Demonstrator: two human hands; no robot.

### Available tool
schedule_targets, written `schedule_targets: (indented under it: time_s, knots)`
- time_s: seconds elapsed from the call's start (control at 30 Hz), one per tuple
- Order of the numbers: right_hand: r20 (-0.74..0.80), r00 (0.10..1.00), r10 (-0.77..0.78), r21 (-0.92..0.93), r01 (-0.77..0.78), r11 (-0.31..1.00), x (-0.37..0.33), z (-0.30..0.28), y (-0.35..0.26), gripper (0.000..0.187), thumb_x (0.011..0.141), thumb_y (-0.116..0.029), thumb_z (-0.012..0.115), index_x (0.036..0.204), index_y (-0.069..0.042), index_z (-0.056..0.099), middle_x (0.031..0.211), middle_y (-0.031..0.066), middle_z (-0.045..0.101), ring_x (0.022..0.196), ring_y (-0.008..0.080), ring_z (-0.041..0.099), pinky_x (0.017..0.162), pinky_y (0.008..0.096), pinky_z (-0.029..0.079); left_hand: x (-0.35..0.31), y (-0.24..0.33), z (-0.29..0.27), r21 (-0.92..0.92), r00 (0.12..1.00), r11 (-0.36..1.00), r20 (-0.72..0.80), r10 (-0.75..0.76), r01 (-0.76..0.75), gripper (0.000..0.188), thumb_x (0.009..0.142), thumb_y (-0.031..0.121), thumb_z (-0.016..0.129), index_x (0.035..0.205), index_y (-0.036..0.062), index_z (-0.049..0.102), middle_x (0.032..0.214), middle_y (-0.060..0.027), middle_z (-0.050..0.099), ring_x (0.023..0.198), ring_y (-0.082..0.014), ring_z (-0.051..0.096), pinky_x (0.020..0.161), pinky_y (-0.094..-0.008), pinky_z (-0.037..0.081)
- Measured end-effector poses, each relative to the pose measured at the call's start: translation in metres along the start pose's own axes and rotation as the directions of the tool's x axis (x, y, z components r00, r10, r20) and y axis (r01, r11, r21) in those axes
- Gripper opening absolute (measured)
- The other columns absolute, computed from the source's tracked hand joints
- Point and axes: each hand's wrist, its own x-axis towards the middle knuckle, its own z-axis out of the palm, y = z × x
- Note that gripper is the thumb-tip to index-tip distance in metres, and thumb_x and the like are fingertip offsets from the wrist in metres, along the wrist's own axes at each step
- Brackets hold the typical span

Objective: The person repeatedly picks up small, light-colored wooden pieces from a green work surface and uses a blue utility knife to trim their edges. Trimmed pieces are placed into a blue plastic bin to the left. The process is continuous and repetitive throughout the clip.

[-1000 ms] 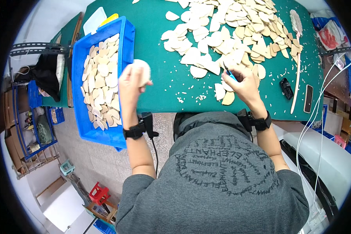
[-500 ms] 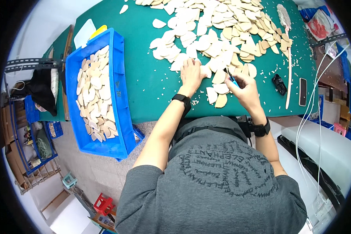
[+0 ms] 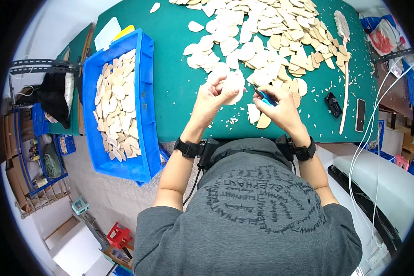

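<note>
Raised just above the green table, a flat cream pad (image 3: 235, 86) with a rounded edge is pinched between the thumb and fingers of my left hand (image 3: 214, 94). My right hand (image 3: 280, 108) is closed round small blue-handled snips (image 3: 265, 97), whose dark tip points toward the pad. A narrow gap separates the two hands. Beyond them spreads a big loose heap of similar cream and tan pads (image 3: 262, 60). A few single pads (image 3: 263, 121) lie close below my right hand.
A blue crate (image 3: 145, 99) holding many pads stands at the left. To the right lie a black object (image 3: 332, 105), a phone (image 3: 360, 115) and a long stick with a fluffy head (image 3: 345, 83). White cables (image 3: 369, 106) hang there. Small white scraps (image 3: 232, 121) dot the green tabletop (image 3: 179, 110).
My left hand has taken up a pad from the near edge of the heap and drawn it back toward me. My right hand has turned inward with the snips, nearer the pad.
</note>
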Motion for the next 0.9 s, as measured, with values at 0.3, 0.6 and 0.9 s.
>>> schedule_targets:
  time_s: [0.3,0.6,0.9]
  knots:
    - [0.068,0.989,-0.134,-0.182,0.144,0.973,0.006,0.002,-0.026,0.029,0.075,-0.023,0.067,0.096,-0.003,0.066,0.074,0.0098,0.063,0.064,0.0163,0.059,0.063,0.0286,0.047,-0.024,0.012,0.002,0.429,0.979,0.882,0.026,0.201,-0.193,0.037,0.083,0.025,0.069,0.111,0.0005,0.064,0.098,-0.0108,0.069,0.086,-0.0125,0.064,0.076,-0.0268,0.051]
    - [0.065,0.985,-0.162,-0.159,0.17,0.973,0.005,0.005,-0.022,0.029,0.074,-0.022,0.068,0.096,-0.003,0.066,0.07,0.0091,0.063,0.059,0.0149,0.059,0.059,0.0274,0.047,-0.03,0.027,0.007,0.533,0.979,0.822,0.073,0.192,-0.201,0.033,0.085,0.013,0.067,0.115,-0.0002,0.063,0.103,-0.01,0.067,0.092,-0.0131,0.062,0.078,-0.0262,0.051]
    - [0.068,0.989,-0.133,-0.147,0.141,0.979,0.004,0.004,-0.024,0.025,0.075,-0.021,0.067,0.092,-0.003,0.067,0.068,0.0094,0.062,0.059,0.015,0.058,0.058,0.0279,0.047,-0.03,0.025,0.009,0.528,0.974,0.82,0.072,0.215,-0.22,0.032,0.087,0.014,0.064,0.117,0.0036,0.063,0.104,-0.0097,0.067,0.093,-0.0131,0.061,0.079,-0.0261,0.05]
